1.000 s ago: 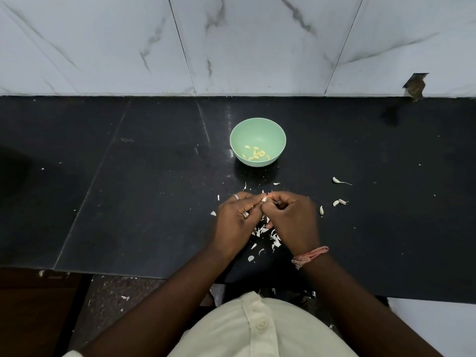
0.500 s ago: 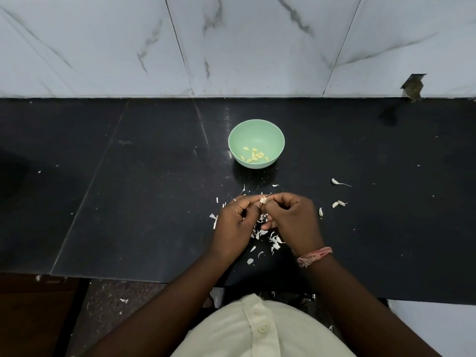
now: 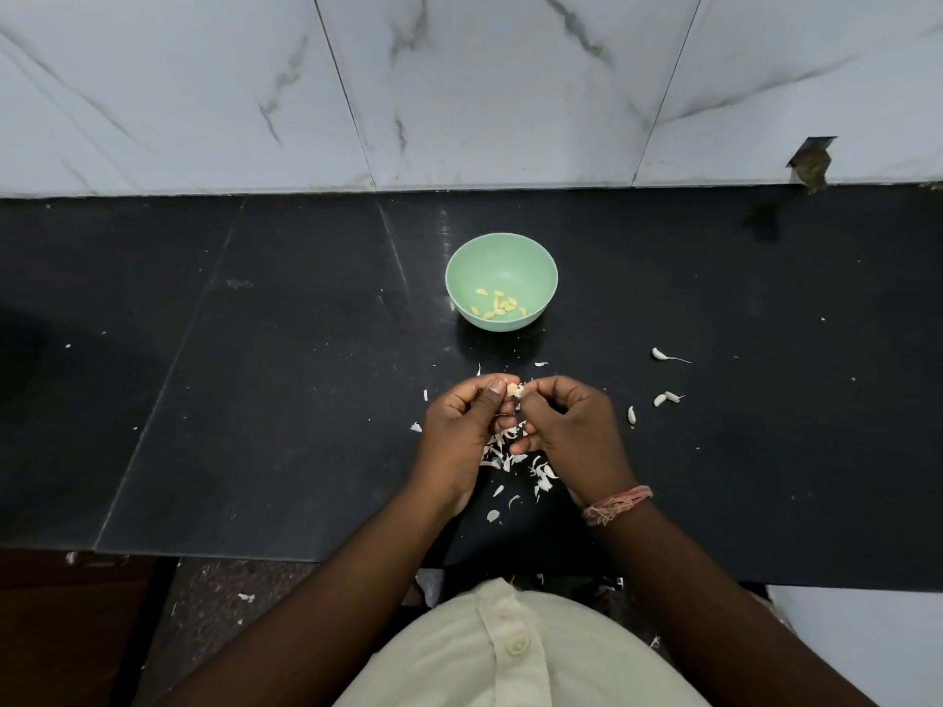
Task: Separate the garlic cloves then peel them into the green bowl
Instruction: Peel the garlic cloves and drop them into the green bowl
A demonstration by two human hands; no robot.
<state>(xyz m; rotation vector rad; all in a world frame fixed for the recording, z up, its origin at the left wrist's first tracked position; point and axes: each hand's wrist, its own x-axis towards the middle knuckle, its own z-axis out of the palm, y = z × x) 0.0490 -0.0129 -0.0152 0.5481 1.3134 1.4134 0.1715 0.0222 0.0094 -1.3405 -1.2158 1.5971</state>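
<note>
Garlic clove: head view, pinched betw. thumb and fingertips of left hand above the counter, right hand nipping its skin, prob. so peel drops onto scraps. Green bowl just beyond, approx. ten peeled cloves inside; unpeeled cloves lie to the right w/in reach.

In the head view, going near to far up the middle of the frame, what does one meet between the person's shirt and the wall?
Cream shirt → loose garlic skins on the black counter → clove pinched between left hand and right hand → green bowl holding peeled cloves → marble wall tiles.
</note>
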